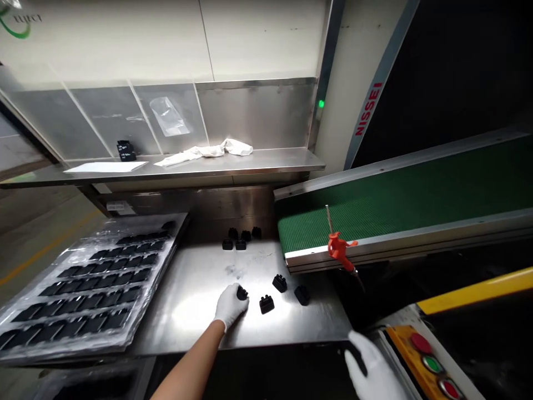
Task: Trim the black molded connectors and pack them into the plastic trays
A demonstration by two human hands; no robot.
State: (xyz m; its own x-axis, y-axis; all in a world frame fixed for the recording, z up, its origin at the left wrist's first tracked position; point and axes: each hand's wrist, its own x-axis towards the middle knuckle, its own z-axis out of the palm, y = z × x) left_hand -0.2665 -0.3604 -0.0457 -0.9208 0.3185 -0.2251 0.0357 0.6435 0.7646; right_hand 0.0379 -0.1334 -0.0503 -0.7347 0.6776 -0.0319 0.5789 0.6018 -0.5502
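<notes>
My left hand (231,307), in a white glove, is closed around a small black plastic part (242,293) above the steel table. Just right of it lie more black parts of the same look: one with little knobs on top (267,304), another behind it (280,283), and a third (302,295) near the table's right side. My right hand (370,366), also gloved in white, is off the table's front right corner. Its thumb and fingers are apart with nothing between them.
A plastic-wrapped tray (135,316) with rows of black parts is at left. Several black parts (240,244) sit at the table's back. A green conveyor (400,194) slopes up right, with an orange air gun (339,249) on its edge. A button box (420,355) stands front right.
</notes>
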